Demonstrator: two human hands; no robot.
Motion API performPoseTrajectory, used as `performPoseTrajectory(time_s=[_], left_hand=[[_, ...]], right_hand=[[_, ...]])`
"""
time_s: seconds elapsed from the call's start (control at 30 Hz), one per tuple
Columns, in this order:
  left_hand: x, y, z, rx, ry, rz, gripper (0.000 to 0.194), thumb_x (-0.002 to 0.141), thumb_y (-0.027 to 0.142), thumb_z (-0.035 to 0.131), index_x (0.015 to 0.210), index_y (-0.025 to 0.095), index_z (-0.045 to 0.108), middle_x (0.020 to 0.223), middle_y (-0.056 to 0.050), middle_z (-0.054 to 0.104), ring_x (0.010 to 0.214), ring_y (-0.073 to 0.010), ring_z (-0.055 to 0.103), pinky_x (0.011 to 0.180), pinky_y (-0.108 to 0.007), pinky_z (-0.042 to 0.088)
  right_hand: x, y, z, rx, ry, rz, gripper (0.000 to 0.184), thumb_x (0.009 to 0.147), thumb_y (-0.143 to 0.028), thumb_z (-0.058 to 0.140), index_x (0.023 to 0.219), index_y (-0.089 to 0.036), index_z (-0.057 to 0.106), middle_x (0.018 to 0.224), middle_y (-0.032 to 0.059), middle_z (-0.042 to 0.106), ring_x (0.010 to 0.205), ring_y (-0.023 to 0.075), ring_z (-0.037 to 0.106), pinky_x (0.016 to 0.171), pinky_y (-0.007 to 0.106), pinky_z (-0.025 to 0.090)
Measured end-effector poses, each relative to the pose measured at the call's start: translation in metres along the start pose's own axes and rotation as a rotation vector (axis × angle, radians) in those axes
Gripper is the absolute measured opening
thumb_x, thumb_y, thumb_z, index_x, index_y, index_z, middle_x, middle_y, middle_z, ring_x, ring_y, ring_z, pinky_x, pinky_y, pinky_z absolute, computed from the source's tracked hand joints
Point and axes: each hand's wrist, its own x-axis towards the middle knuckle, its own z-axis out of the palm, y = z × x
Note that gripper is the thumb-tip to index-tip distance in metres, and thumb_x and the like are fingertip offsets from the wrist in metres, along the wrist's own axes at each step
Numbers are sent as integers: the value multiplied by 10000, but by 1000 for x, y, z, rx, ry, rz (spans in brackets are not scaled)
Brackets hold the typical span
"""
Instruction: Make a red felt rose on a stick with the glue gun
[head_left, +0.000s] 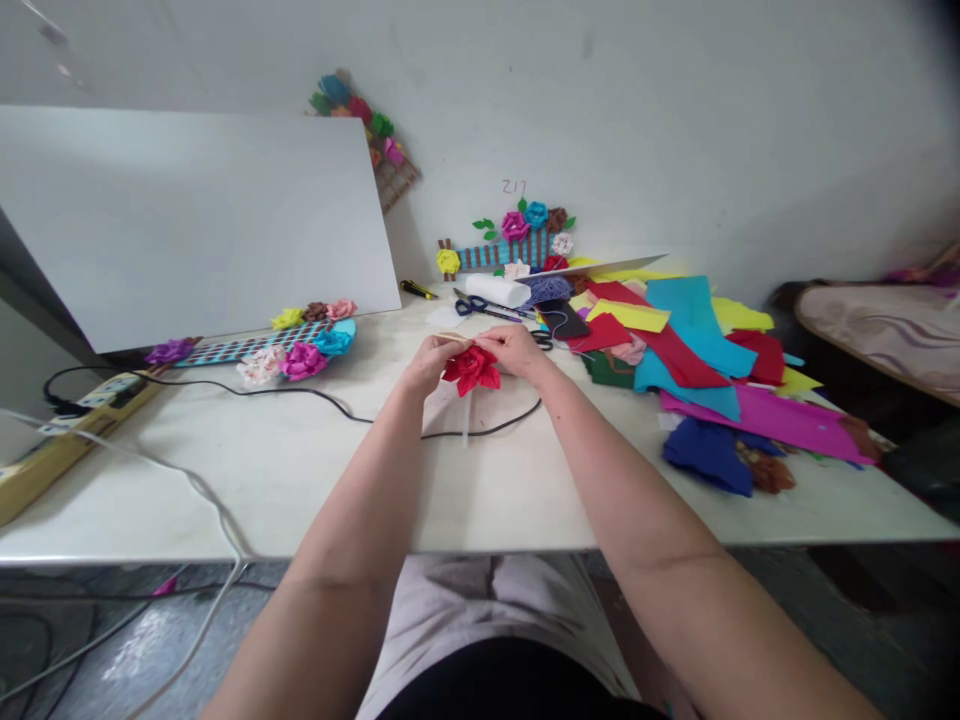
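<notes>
A red paper flower [472, 371] is held between my two hands just above the middle of the table. My left hand [432, 362] is closed at its left edge, and a thin pale strip shows by those fingertips. From the right, my right hand [514, 350] pinches the flower's upper edge with its fingers together. A translucent white stick [466, 425] points toward me from under the flower. Behind my hands lie dark-handled scissors [487, 308] and a white roll [497, 291].
Coloured paper sheets [690, 340] are heaped at the right. Finished flower pieces stand at the left [304, 358] and against the wall [517, 240]. A black cable [247, 390] crosses the table. At the left edge is a power strip [67, 440], with a white board [195, 220] behind.
</notes>
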Motion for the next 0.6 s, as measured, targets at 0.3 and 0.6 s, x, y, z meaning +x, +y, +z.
performPoseTrajectory(time_s=[0.3,0.6], left_hand=[[-2,0,0,-11,6,-8,313,598,374,745,525,129,565,509,4,472,452,-65,364,443,-246,199],[0,1,7,-129,97,-79,283,512,320,734,495,139,517,482,19,455,442,-61,376,462,-232,227]], right_hand=[[0,3,0,35,3,-6,180,815,-218,626,723,-153,766,721,35,735,680,155,635,666,260,462],[2,9,2,-62,36,-76,165,823,-175,621,804,-184,785,822,46,747,755,159,655,721,262,479]])
